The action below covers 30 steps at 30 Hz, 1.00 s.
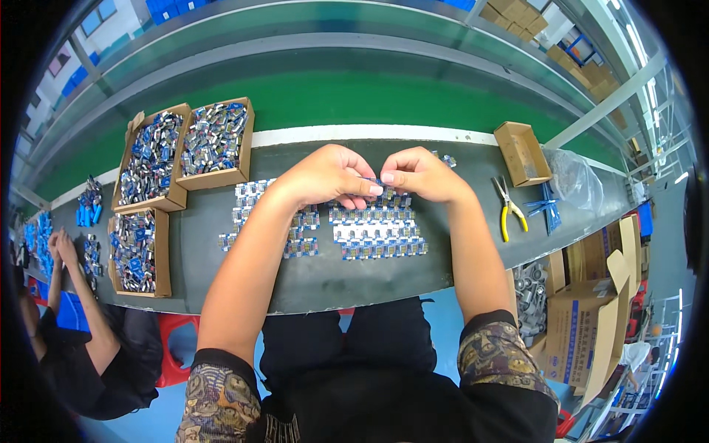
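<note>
Both hands meet above the rows of parts at the middle of the bench. My left hand is closed, thumb and fingers pinching a small blue circuit board. From the other side my right hand pinches the same piece between thumb and bent forefinger. My fingers cover most of it. Just below the hands lie several rows of joined small blue circuit boards with metal parts on them. More such rows lie to the left, partly behind my left forearm.
Cardboard trays full of small blue and metal parts stand at left. At right are yellow-handled pliers, blue strips, a small cardboard box and a clear plastic bag. A co-worker's hands work at far left.
</note>
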Each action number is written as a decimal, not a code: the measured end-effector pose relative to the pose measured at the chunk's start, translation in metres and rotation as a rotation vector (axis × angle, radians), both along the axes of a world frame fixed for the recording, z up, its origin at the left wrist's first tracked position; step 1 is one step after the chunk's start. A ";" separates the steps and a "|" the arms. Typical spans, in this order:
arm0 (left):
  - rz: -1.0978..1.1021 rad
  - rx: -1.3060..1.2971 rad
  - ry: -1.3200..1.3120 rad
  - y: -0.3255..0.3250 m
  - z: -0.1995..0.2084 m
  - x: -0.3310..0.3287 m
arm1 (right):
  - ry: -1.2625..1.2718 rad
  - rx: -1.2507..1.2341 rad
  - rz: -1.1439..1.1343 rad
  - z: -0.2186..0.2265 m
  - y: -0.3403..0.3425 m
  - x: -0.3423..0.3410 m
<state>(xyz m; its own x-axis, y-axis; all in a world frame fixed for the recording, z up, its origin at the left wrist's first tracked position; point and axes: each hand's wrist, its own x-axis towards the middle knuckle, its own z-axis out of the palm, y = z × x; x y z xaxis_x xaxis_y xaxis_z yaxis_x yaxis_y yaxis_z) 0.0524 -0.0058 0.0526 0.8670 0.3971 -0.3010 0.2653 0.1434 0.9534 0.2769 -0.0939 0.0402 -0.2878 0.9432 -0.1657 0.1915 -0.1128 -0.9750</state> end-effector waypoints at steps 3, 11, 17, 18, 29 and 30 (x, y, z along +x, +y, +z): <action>-0.023 0.019 -0.036 -0.002 -0.005 0.002 | -0.019 -0.006 0.009 0.004 -0.004 -0.005; -0.047 -0.114 -0.327 -0.001 -0.001 0.004 | 0.266 0.089 -0.048 -0.002 -0.004 0.002; 0.192 -0.029 -0.146 -0.003 0.005 0.006 | -0.200 0.183 -0.511 0.006 -0.001 0.047; 0.214 -0.029 -0.121 -0.003 0.003 0.007 | -0.419 0.187 -0.538 0.002 -0.003 0.053; 0.196 -0.049 -0.121 -0.001 -0.010 0.020 | -0.501 0.336 -0.599 0.007 -0.001 0.033; 0.199 -0.053 -0.112 -0.001 -0.008 0.022 | -0.388 0.362 -0.468 0.010 -0.002 0.028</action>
<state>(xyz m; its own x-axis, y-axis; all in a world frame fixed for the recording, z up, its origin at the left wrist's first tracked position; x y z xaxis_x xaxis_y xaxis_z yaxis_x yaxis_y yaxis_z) 0.0745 -0.0065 0.0442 0.8022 0.5500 -0.2323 0.1200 0.2326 0.9651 0.3044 -0.0954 0.0503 0.1776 0.9688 0.1731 0.5436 0.0500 -0.8379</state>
